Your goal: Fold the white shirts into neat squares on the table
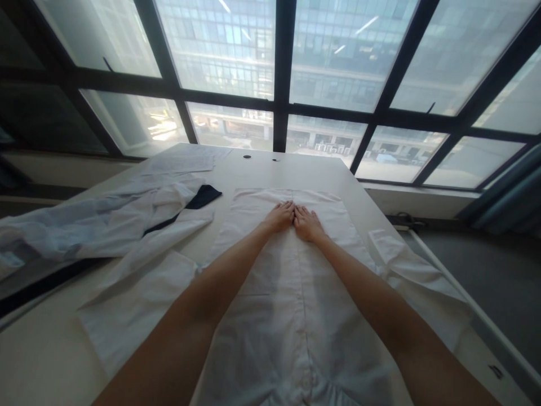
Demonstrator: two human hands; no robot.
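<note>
A white button-front shirt [298, 282] lies spread on the table, its hem toward the window and its sleeves out to both sides. Near the hem, my left hand [280, 217] rests flat on the cloth just left of the button placket. Close beside it my right hand [307, 224] also presses flat, right of the placket, the two hands' fingertips almost meeting. Neither hand grasps anything. Toward me, the collar end is bunched at the bottom of the view.
White table [304, 172] reaches to a dark-framed window [281, 67]. Sheer white garments with dark trim [205, 197] lie heaped at left, near pale sheets [181, 160]. A small dark object [495, 371] sits at the right edge; a grey curtain [507, 192] hangs beyond.
</note>
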